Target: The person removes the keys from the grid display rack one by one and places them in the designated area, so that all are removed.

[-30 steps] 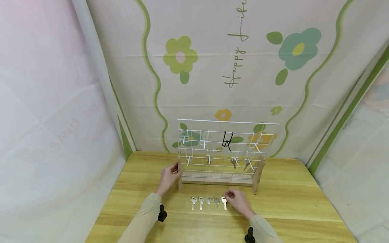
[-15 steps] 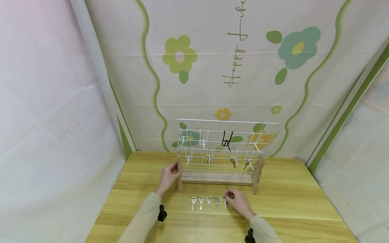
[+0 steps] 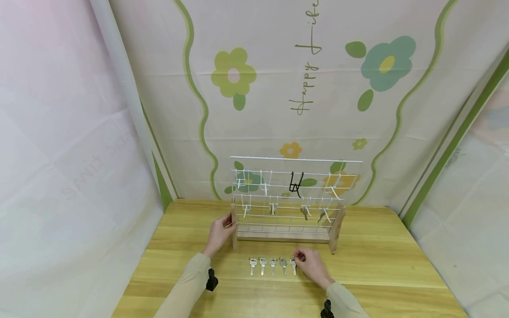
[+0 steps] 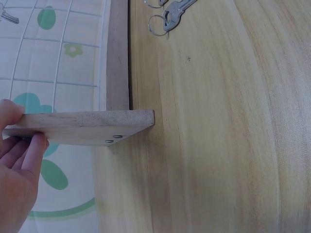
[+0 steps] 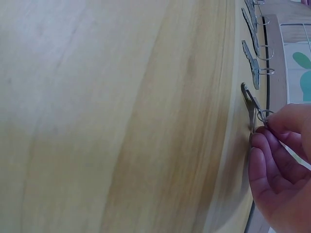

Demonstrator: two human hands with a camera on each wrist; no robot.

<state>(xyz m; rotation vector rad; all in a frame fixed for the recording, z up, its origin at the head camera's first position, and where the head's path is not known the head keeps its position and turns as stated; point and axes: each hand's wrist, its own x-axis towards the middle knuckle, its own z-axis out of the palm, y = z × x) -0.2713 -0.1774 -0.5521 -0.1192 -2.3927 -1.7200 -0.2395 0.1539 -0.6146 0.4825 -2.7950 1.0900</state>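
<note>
Clock read from head-view centre. Off-white printed fabric backdrop (image 3: pixel 270 123) spans 12. On it: green cursive "Happy Life" lettering (image 3: pixel 307 79), turned sideways, at 1; lime-green flower with pale pink centre (image 3: pixel 233 74) between 11 and 12; blue-green flower with yellow centre (image 3: pixel 387 64) at 2. Pale fabric side panel (image 3: pixel 71 132) at 9, white fabric side panel (image 3: pixel 465 190) at 3. Yellow-brown wood-grain tabletop (image 3: pixel 262 300) at 6.

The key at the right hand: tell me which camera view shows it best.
The right wrist view: it shows the key close up, with its ring pinched by the right hand. The head view shows it small, at the right end of the row on the table. The left wrist view does not show it.
</note>
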